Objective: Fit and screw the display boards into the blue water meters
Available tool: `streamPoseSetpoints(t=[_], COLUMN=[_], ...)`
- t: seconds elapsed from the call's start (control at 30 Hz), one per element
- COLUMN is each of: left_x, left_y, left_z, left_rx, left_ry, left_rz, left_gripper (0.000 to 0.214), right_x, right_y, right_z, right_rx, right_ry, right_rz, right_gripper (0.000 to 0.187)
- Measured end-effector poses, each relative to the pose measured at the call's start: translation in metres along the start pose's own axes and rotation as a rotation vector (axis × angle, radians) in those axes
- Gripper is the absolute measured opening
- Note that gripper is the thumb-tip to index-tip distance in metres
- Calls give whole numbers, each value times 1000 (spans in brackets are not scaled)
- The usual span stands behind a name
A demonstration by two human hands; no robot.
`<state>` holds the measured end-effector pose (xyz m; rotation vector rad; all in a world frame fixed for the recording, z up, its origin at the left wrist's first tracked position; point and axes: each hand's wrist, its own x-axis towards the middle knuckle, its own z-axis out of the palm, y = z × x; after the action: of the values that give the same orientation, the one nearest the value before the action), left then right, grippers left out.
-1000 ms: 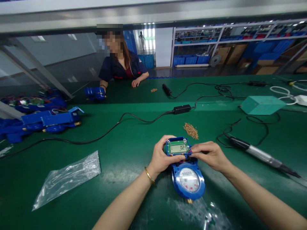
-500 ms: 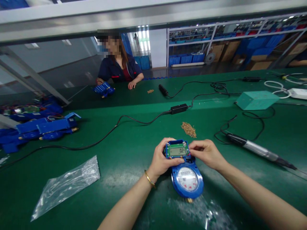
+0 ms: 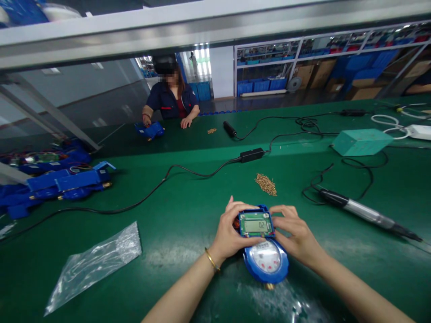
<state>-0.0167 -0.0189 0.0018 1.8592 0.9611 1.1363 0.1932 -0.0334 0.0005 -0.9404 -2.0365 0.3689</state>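
Note:
A blue water meter (image 3: 267,260) with a round dial lies before me on the green bench. Its box at the top holds a green circuit board (image 3: 256,218) with a display reading 0.2. My left hand (image 3: 232,231) is wrapped round the box's left side, thumb along the lower edge. At the right side, my right hand (image 3: 294,231) has its fingers against the box edge, gripping it; the fingertips are partly hidden. Just beyond the box is a pile of small brass-coloured screws (image 3: 266,184).
An electric screwdriver (image 3: 367,213) lies at the right, near a green box (image 3: 362,141). A clear plastic bag (image 3: 96,264) and several blue meters (image 3: 72,181) are at the left. A black cable (image 3: 148,197) crosses the bench. Opposite, a co-worker (image 3: 171,101) handles another blue meter.
The box has tilted and shifted slightly down towards me. My right hand's fingers have gone from a pinch at the box's right edge to a spread hold along its side.

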Motion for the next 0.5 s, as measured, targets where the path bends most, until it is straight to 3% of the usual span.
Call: streamPoseSetpoints(t=[0.27,0.5], left_x=[-1,3], left_y=[7,18], left_z=[-1,-6], left_rx=[210,263], left_ry=[28,4], left_rz=[13,26], left_gripper=[61,62], right_x=[-5,-6], right_y=[-7,-15], right_z=[-3,-3], right_rx=[-130,-143], right_ry=[-88,-22], right_rz=[40,128], right_gripper=[18,16])
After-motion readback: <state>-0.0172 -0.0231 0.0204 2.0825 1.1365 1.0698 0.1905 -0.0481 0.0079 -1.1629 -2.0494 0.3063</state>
